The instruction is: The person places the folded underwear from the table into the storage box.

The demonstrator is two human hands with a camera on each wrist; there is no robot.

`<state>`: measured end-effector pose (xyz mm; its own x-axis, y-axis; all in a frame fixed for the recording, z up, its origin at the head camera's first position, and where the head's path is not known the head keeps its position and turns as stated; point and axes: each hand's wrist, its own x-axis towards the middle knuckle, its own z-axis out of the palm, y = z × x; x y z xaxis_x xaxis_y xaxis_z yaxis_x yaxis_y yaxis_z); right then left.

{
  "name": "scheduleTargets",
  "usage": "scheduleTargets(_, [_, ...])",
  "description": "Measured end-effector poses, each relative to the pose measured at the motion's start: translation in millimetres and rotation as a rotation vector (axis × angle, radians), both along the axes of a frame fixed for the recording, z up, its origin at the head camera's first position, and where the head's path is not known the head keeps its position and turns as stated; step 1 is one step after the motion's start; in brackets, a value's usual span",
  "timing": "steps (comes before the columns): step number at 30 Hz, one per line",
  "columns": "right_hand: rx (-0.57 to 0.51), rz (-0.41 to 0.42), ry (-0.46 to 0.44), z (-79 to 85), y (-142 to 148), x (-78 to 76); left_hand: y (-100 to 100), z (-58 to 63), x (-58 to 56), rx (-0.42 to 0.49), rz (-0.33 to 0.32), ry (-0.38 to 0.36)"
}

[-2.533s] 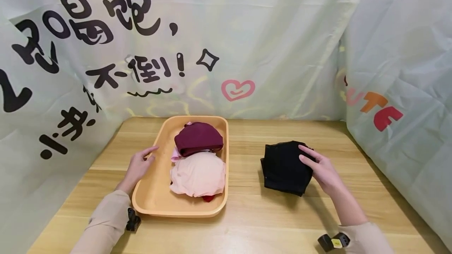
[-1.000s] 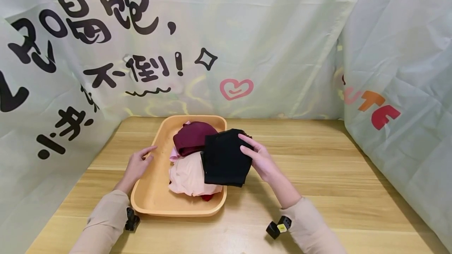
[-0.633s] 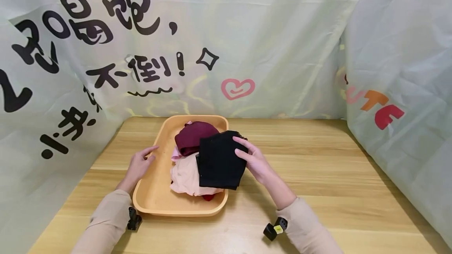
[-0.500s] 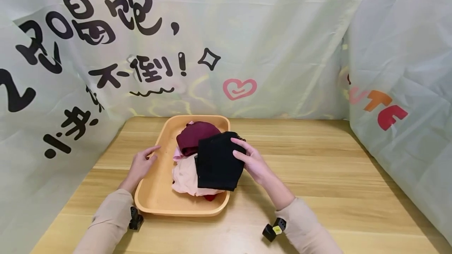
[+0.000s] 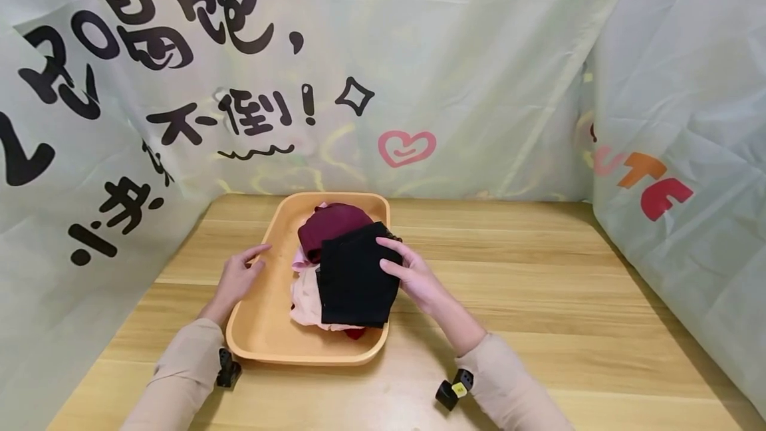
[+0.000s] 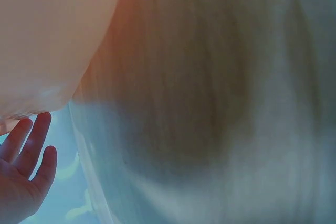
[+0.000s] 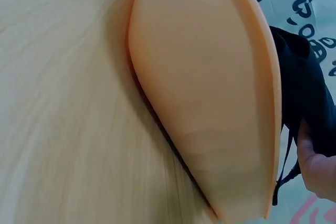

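A folded black garment (image 5: 356, 281) overlaps the right half of an orange-tan tray (image 5: 257, 324). My right hand (image 5: 415, 278) grips it by its right edge, thumb and fingers on opposite sides. Seen from the right wrist, the black cloth (image 7: 304, 82) is above the tray rim, and a thin dark cord or strap hangs beside the hand. At the tray's left rim, my left hand (image 5: 239, 278) touches the edge with fairly straight fingers. Inside the tray lie a maroon folded garment (image 5: 332, 225) and a pale pink garment (image 5: 305, 298), partly hidden by the black one.
Bits of lilac cloth (image 5: 300, 259) and red cloth (image 5: 356, 333) peek out from under the pile. The tray stands on a wooden table (image 5: 509, 271). Printed fabric sheets (image 5: 479, 85) enclose the table at the back and on both sides.
My right hand has carried the black garment leftward from over the right of the table to over the tray, and it is lower now. The left hand stays at the rim.
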<state>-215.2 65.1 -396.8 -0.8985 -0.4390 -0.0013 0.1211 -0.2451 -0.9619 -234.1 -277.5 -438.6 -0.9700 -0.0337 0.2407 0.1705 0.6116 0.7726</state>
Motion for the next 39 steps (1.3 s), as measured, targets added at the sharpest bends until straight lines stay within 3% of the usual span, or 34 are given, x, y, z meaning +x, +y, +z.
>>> scheduleTargets(4, [0.028, 0.033, 0.018, -2.9, -9.1, 0.2, -1.5, -1.0, -1.1, -0.009, 0.002, 0.003])
scheduleTargets(8, [0.126, 0.027, 0.068, -7.2, -17.9, -0.4, -1.7, -1.3, -1.4, -0.002, -0.004, -0.002])
scheduleTargets(21, [0.327, -0.083, 0.261, -8.6, -29.3, 1.1, -1.3, -1.0, -1.2, -0.001, -0.005, -0.008])
scheduleTargets(28, [0.561, -0.201, 0.403, -6.7, -29.8, 5.6, -0.9, -0.1, -1.2, -0.005, -0.002, -0.009])
scheduleTargets(39, [0.776, -0.237, 0.567, -8.2, -26.0, 11.6, -0.7, 0.9, 0.0, -0.015, -0.005, -0.021])
